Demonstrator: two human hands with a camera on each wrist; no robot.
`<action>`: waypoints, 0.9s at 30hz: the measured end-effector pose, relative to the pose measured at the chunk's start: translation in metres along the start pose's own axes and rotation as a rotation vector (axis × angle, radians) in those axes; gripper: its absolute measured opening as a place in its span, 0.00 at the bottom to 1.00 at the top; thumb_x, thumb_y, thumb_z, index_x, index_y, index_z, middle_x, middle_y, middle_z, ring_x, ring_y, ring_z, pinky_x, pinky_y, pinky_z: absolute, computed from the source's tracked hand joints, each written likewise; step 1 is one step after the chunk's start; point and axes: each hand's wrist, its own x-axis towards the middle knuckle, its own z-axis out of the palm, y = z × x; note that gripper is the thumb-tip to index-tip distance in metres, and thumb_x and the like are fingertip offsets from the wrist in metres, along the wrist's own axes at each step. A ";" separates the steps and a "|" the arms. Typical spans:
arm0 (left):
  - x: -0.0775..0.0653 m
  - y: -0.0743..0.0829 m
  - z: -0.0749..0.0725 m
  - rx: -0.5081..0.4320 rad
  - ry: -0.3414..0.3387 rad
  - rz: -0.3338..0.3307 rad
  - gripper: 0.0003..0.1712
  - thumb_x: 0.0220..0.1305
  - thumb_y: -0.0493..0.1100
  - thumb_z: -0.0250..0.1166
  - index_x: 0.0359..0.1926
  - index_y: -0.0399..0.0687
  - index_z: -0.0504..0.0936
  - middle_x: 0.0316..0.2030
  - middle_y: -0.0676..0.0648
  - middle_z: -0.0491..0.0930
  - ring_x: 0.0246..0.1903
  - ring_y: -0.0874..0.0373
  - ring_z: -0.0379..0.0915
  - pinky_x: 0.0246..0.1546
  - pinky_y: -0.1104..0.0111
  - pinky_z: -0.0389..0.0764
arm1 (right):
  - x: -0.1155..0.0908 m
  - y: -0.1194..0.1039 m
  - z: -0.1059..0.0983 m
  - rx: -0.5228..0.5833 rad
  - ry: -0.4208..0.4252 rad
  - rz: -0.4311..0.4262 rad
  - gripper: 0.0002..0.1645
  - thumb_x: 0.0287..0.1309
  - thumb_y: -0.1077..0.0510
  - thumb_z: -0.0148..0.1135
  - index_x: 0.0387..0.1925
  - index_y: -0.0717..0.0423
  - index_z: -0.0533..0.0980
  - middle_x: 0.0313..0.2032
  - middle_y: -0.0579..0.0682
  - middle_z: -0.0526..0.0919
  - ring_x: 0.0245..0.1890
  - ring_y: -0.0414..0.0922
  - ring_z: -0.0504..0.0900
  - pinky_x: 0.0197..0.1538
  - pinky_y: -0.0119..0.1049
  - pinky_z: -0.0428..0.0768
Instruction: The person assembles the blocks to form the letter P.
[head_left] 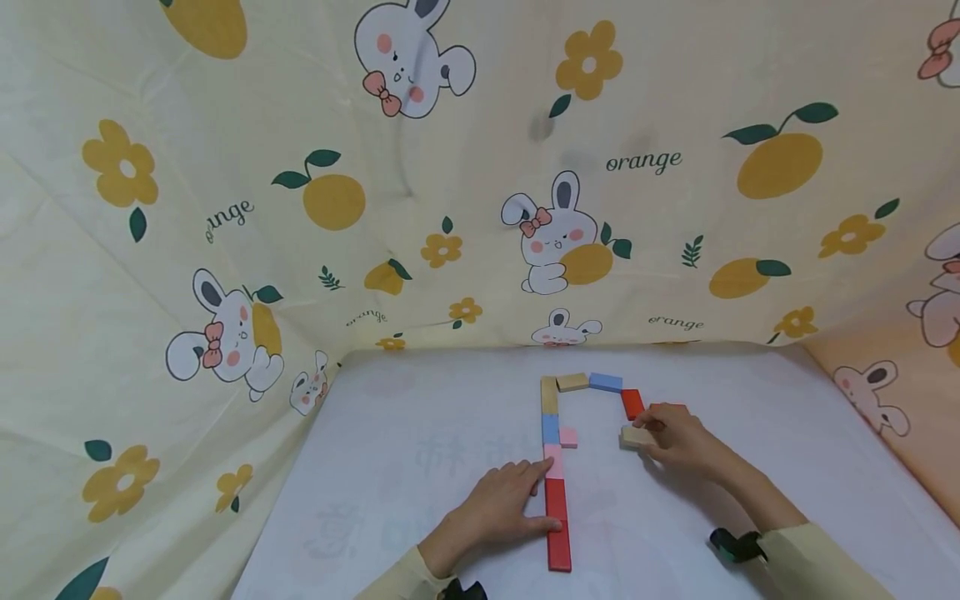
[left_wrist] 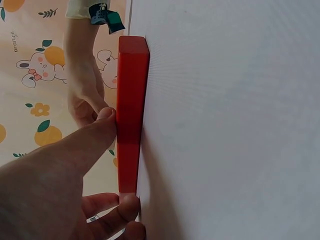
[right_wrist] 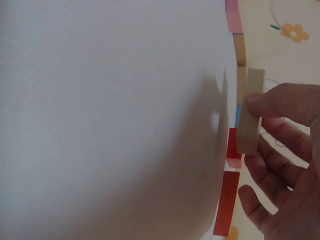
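My right hand (head_left: 686, 442) pinches a plain wooden block (head_left: 633, 437) between thumb and fingers, at the right of the block outline. In the right wrist view the same wooden block (right_wrist: 251, 112) appears upright, the lower fingers spread away from it. With its fingers extended, my left hand (head_left: 498, 504) touches the long straight row on the left. Its index fingertip is on a pink block (head_left: 553, 462), and its thumb touches the red blocks (head_left: 558, 546) near their joint. A blue block (head_left: 551, 429) and a wooden block (head_left: 550, 396) continue that row away from me.
Along the far side lie a wooden block (head_left: 573, 382) and a blue block (head_left: 606, 382), then a slanted red block (head_left: 633, 404). Another red block (head_left: 667, 407) is partly hidden behind my right hand. A small pink block (head_left: 568, 438) juts inward from the left row. White cloth (head_left: 420, 400) covers the table.
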 end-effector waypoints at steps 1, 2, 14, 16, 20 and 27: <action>0.000 0.000 0.000 0.001 -0.001 -0.001 0.55 0.60 0.76 0.71 0.83 0.68 0.63 0.44 0.63 0.76 0.44 0.70 0.68 0.50 0.63 0.77 | 0.002 -0.001 0.001 0.015 -0.010 -0.006 0.20 0.57 0.62 0.79 0.49 0.51 0.82 0.47 0.46 0.83 0.50 0.48 0.78 0.57 0.50 0.81; 0.000 0.000 0.000 0.002 -0.001 -0.002 0.55 0.60 0.76 0.71 0.83 0.68 0.63 0.45 0.63 0.76 0.44 0.70 0.69 0.51 0.63 0.77 | 0.003 -0.001 0.001 0.023 -0.021 -0.010 0.20 0.57 0.61 0.79 0.50 0.51 0.82 0.48 0.46 0.83 0.50 0.48 0.78 0.56 0.47 0.82; 0.000 0.003 -0.002 -0.009 -0.017 -0.023 0.55 0.60 0.76 0.71 0.83 0.69 0.62 0.47 0.63 0.78 0.47 0.69 0.70 0.55 0.60 0.78 | 0.023 -0.017 0.010 0.007 -0.091 -0.059 0.22 0.57 0.58 0.81 0.52 0.50 0.82 0.49 0.44 0.83 0.51 0.46 0.78 0.57 0.51 0.83; 0.000 0.003 -0.002 -0.013 -0.023 -0.032 0.55 0.60 0.76 0.71 0.83 0.70 0.62 0.48 0.63 0.78 0.47 0.68 0.71 0.56 0.59 0.79 | 0.026 -0.018 0.012 -0.007 -0.105 -0.069 0.23 0.56 0.58 0.82 0.52 0.49 0.82 0.49 0.44 0.83 0.51 0.46 0.78 0.56 0.50 0.83; 0.000 0.005 -0.003 -0.024 -0.028 -0.044 0.55 0.59 0.76 0.72 0.83 0.71 0.63 0.48 0.63 0.79 0.48 0.68 0.71 0.57 0.58 0.79 | 0.033 -0.022 0.015 -0.050 -0.114 -0.102 0.22 0.56 0.59 0.81 0.51 0.48 0.83 0.48 0.43 0.83 0.50 0.44 0.78 0.56 0.47 0.83; 0.001 0.004 -0.003 -0.023 -0.026 -0.044 0.55 0.59 0.77 0.72 0.83 0.71 0.63 0.46 0.63 0.78 0.46 0.69 0.70 0.54 0.60 0.79 | 0.041 -0.030 0.018 -0.060 -0.136 -0.123 0.20 0.58 0.60 0.80 0.51 0.48 0.83 0.48 0.42 0.83 0.50 0.44 0.78 0.57 0.47 0.83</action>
